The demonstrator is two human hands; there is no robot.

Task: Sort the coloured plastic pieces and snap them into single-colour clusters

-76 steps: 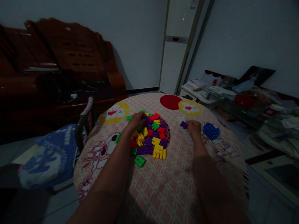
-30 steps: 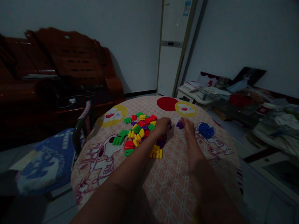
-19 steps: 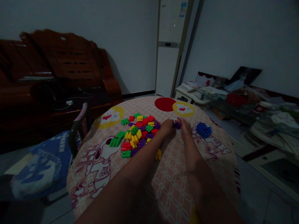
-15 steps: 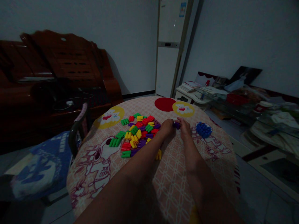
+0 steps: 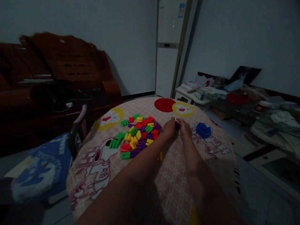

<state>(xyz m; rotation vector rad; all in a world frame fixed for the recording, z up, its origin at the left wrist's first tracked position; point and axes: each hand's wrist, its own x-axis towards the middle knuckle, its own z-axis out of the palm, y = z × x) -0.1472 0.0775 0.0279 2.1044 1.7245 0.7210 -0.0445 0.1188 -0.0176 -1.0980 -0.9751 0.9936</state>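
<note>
My left hand (image 5: 170,127) and my right hand (image 5: 185,127) are close together above the far middle of the round table. Between them a small purple building block (image 5: 177,125) shows, pinched by the fingers of both hands. Whether it is one piece or two joined ones I cannot tell, as the fingers cover most of it. To the left of my hands lies a loose pile of red, green, yellow and purple plastic building blocks (image 5: 133,139). Right of my right hand sits a blue clump of knobbly pieces (image 5: 203,130), apart from it.
A patterned cloth (image 5: 173,175) covers the table. On the left stands a chair with a blue cover (image 5: 47,168), behind it a wooden bench (image 5: 67,65). A cluttered low cabinet (image 5: 234,97) runs along the right wall. A tall white appliance (image 5: 167,68) stands in the corner.
My hands have drawn closer together around the purple block, and less of it shows now. The pile and the blue clump lie as before; the view has shifted slightly.
</note>
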